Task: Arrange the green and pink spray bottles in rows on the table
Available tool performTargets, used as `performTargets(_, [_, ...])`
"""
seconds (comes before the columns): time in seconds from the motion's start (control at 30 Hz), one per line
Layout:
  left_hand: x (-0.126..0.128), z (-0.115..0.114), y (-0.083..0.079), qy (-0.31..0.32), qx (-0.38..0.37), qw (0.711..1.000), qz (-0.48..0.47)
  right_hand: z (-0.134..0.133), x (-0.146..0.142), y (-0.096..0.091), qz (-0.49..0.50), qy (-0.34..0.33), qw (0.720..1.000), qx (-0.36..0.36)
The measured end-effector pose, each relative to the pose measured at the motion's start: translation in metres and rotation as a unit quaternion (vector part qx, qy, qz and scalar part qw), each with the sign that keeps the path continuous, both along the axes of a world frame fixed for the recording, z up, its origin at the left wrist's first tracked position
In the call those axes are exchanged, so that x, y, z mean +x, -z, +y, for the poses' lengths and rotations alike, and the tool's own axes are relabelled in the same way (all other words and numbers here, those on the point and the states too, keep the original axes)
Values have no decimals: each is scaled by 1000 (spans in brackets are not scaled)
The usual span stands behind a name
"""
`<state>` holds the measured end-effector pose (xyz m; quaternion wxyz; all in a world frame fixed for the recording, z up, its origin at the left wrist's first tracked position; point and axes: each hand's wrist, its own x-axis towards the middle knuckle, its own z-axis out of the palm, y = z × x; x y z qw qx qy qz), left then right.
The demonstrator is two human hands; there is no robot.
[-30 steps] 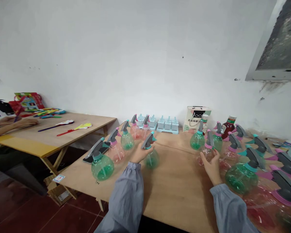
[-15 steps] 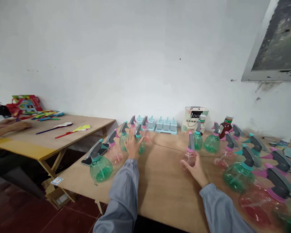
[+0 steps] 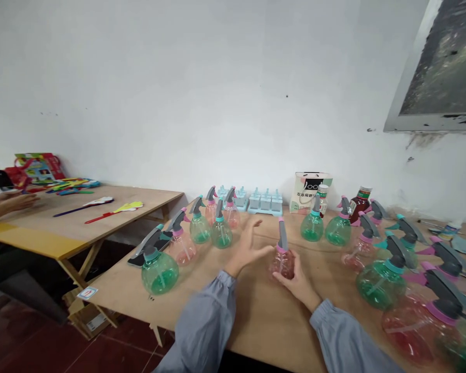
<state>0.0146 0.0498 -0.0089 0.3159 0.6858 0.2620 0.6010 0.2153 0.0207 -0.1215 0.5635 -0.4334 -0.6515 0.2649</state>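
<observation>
My right hand [image 3: 295, 280] grips a pink spray bottle [image 3: 281, 259] with a grey trigger, standing on the wooden table [image 3: 256, 305] in front of me. My left hand [image 3: 248, 246] hovers just left of that bottle, fingers spread and holding nothing. A cluster of green and pink spray bottles [image 3: 212, 225] stands to the left of my left hand, with one larger green bottle [image 3: 159, 269] near the table's left edge. Several more spray bottles [image 3: 376, 269] crowd the right side.
Light-blue ice-pop moulds [image 3: 264, 201], a white box [image 3: 309, 192] and a dark red bottle [image 3: 360, 203] stand along the wall. A phone [image 3: 134, 259] lies at the left edge. At a second table [image 3: 62, 228] to the left, another person's hand [image 3: 8, 203] rests near colourful items.
My right hand has slid the pink bottle leftward towards the table's middle. My left hand has let go of the green bottle, now standing in the left cluster, and moved right towards the pink one.
</observation>
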Motion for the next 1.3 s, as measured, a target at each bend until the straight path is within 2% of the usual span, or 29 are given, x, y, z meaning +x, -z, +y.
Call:
performTargets(0.03, [11, -5, 0, 55, -33, 998, -9, -4, -6, -1, -7, -13, 1000, -4])
performTargets(0.1, [23, -11, 2, 107, -92, 990, -19, -12, -13, -3, -17, -41, 999, -6])
performTargets(0.2, [20, -8, 9, 108, -132, 985, -29, -18, -10, -14, -55, -102, 993, -5])
performTargets(0.27, [7, -1, 13, 111, -167, 979, -35, -10, 3, -27, -70, -91, 993, 11])
performTargets(0.3, [1, 2, 14, 118, -195, 973, -41, -2, 13, -34, -64, -49, 997, 23])
performTargets(0.37, [-10, 8, 14, 141, -247, 957, -65, 23, 36, -49, -12, 110, 993, 42])
performTargets(0.43, [-15, 9, 13, 179, -276, 939, -100, 55, 61, -62, 17, 270, 959, 89])
performTargets(0.47, [-16, 9, 12, 196, -285, 931, -114, 72, 72, -66, 5, 312, 944, 108])
performTargets(0.53, [-15, 5, 10, 209, -305, 920, -131, 103, 92, -72, -22, 365, 924, 116])
performTargets(0.6, [-13, 2, 10, 200, -323, 915, -138, 127, 105, -73, -38, 378, 920, 97])
performTargets(0.7, [-11, 0, 13, 194, -342, 910, -130, 142, 114, -67, -38, 370, 925, 74])
performTargets(0.83, [-13, 5, 18, 220, -338, 902, -152, 122, 104, -45, -45, 356, 930, 82])
performTargets(1.03, [-13, 11, 18, 241, -289, 906, -194, 55, 65, -8, -68, 284, 948, 130])
performTargets(1.17, [-9, 9, 23, 183, -337, 897, -222, 31, 51, -6, -49, 259, 956, 126])
performTargets(1.3, [-9, 10, 29, 116, -373, 884, -255, 29, 49, -11, -37, 253, 959, 119])
